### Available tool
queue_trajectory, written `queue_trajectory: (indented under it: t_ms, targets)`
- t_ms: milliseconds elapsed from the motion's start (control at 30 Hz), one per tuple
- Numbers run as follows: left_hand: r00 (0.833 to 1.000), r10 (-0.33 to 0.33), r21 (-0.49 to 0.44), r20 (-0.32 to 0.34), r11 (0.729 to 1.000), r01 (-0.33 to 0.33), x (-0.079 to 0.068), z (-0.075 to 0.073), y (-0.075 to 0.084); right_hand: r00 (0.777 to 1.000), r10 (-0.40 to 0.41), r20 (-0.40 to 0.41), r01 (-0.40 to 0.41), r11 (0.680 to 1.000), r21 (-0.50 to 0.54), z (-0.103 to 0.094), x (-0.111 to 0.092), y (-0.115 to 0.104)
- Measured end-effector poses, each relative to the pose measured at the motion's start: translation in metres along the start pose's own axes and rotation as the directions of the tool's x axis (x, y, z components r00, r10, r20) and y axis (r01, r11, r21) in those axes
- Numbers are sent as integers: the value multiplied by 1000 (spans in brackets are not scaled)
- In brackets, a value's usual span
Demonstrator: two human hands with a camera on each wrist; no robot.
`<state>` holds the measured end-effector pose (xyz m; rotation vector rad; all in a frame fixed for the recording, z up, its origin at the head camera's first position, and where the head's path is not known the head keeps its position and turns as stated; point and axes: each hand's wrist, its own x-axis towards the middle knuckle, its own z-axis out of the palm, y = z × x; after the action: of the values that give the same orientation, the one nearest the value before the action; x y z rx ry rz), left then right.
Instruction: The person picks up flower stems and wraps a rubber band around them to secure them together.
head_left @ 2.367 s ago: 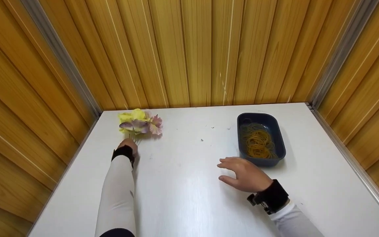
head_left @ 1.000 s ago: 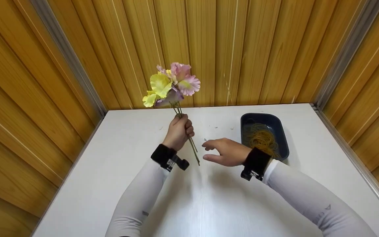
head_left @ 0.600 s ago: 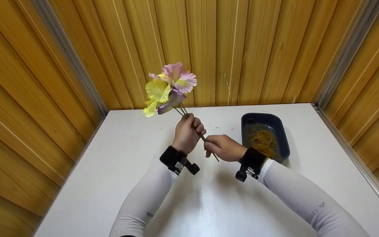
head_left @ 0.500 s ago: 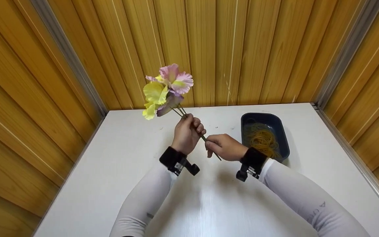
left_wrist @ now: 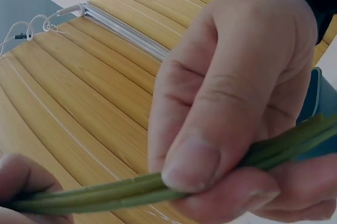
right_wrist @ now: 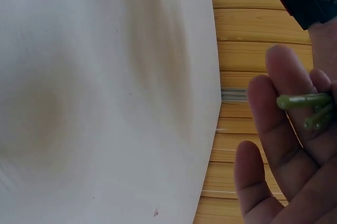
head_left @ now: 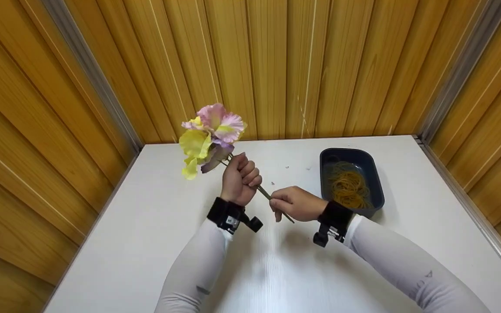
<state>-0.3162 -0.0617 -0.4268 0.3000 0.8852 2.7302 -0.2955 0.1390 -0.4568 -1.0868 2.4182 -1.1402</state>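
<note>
Flowers point(head_left: 209, 134) now lower, left of centre; my left grip point(head_left: 239, 180) clasps stems point(head_left: 263, 191), right grip point(head_left: 298, 203) pinches them below, seemingly steadying.

A: Legible text?
B: Head view, four o'clock: grey lettering point(head_left: 424, 279) on right sleeve point(head_left: 400, 256), possibly "A"; remainder unreadable.
A: Left sleeve point(head_left: 195, 264)?
B: Grey mark point(head_left: 203, 290), toward seven o'clock; illegible.

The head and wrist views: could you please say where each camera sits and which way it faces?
Head: on the head, facing forward and down at flowers and table; left hand, right hand, sleeves show.
Left wrist: on that wrist, facing the stems; both hands show.
Right wrist: on that wrist, facing table and wall; right hand shows.
Both wrist views share the stems.
</note>
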Motion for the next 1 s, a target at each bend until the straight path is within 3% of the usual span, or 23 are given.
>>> queue_trajectory:
  t_ms: [233,367,467,600,700,833,1000]
  targets:
    - [997,-11,-23,-76,1000,9,-5,-6,-3,1000,4,12,-4,1000,-6,-3,-4,0]
    - [993,-10,-57,-117,998,3,-9,-12,-1,999,0,-42,-5,993,-120,-34,-11,3]
    - [992,-13,-108,-129,994,-1,-13,-18,3,991,46,-128,-77,967,-245,-70,-19,14]
    - [991,-22,-185,-131,983,-3,-19,-26,8,964,174,-202,-242,891,-385,-113,-32,39]
    - [991,-24,-228,-128,974,-5,-21,-30,10,948,251,-197,-316,827,-466,-133,-39,56]
    - [992,-19,-257,-126,966,-14,-24,-34,9,935,329,-134,-343,738,-582,-141,-43,69]
    - [992,-23,-265,-121,964,-10,-25,-35,7,892,451,-31,-340,624,-704,-133,-41,77]
